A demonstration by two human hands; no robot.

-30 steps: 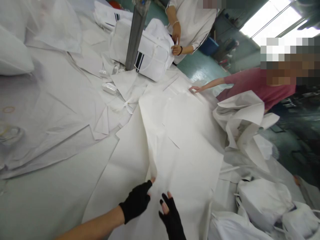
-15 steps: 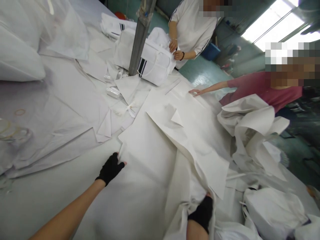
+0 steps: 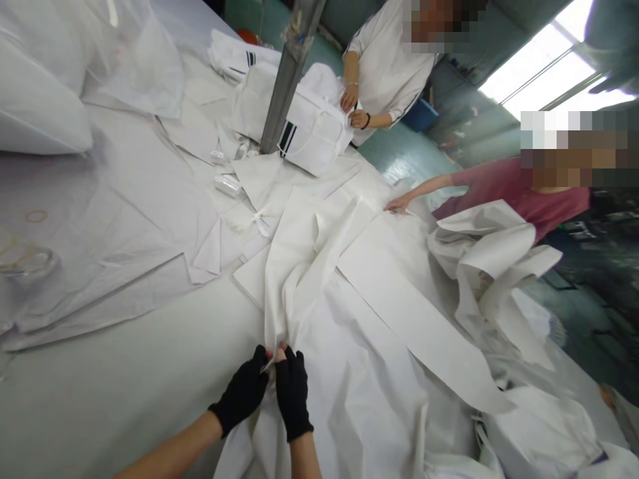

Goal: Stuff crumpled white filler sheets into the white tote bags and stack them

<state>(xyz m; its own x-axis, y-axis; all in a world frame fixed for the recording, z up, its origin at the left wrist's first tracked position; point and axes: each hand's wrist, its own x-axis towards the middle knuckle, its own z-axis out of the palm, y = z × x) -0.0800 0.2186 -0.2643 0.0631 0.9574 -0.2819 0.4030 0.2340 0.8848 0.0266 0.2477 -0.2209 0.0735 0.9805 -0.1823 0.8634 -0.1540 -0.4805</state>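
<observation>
A large white sheet (image 3: 359,339) lies in folds over the table's lower middle. My left hand (image 3: 243,392), in a black fingerless glove, is closed on the sheet's gathered edge. Right beside it, my right hand (image 3: 293,392), gloved the same way, pinches that edge with its thumb and fingers. The two hands almost touch. From them the gathered folds run up toward the middle of the table. Under the folds, flat white pieces (image 3: 252,273) show at the left.
Striped white bags (image 3: 314,126) stand by a metal post (image 3: 287,76), handled by a person in white. Another person's hand (image 3: 398,203) rests on the material at the right. Crumpled white material (image 3: 492,253) and a white bag (image 3: 542,426) lie farther right. Plastic-wrapped bundles (image 3: 44,86) fill the upper left.
My right hand has moved left and up, bringing the sheet's edge across beside my left hand. My left hand has come down and right and now grips the edge. The sheet is more bunched.
</observation>
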